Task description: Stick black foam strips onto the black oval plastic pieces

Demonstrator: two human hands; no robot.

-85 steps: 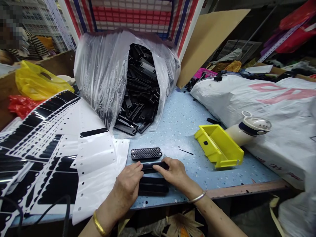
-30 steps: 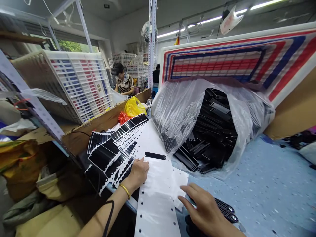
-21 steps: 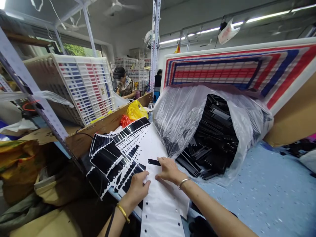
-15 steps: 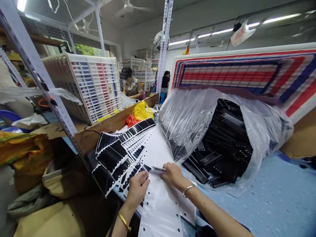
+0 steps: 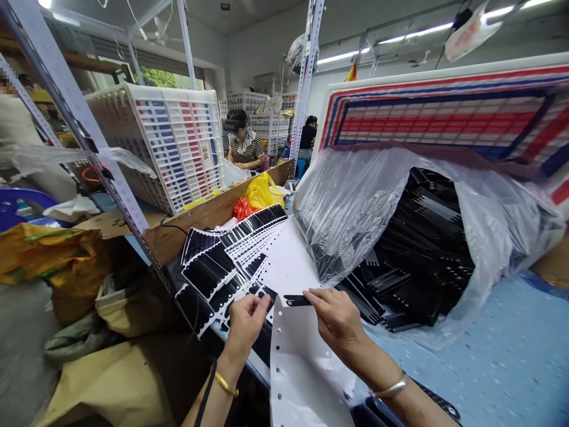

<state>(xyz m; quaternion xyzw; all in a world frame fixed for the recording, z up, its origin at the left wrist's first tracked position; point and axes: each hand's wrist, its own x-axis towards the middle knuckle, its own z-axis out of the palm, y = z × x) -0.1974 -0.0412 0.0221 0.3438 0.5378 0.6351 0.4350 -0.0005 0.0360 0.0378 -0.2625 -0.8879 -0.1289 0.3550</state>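
My left hand [image 5: 249,317] pinches the top left corner of a white backing sheet [image 5: 302,362] with a row of holes along its edge. My right hand [image 5: 335,311] grips a small flat black piece [image 5: 297,300] whose rounded end sticks out to the left, just above the sheet. Left of my hands, strips of black stickers [image 5: 208,273] on white backing lie fanned out and overlapping. To the right, a clear plastic bag [image 5: 351,207] lies open, showing many black toothed pieces [image 5: 422,255] inside.
A striped crate [image 5: 444,121] stands tilted behind the bag; another crate [image 5: 186,148] is at the left behind a wooden board [image 5: 195,219]. Yellow [image 5: 262,191] and red bags lie near it. A metal post [image 5: 306,77] rises ahead. Two people sit further back.
The sheet's upper edge has lifted and curved up at my left hand. My right hand has shifted right, and more of the black piece shows. The view has turned slightly left.
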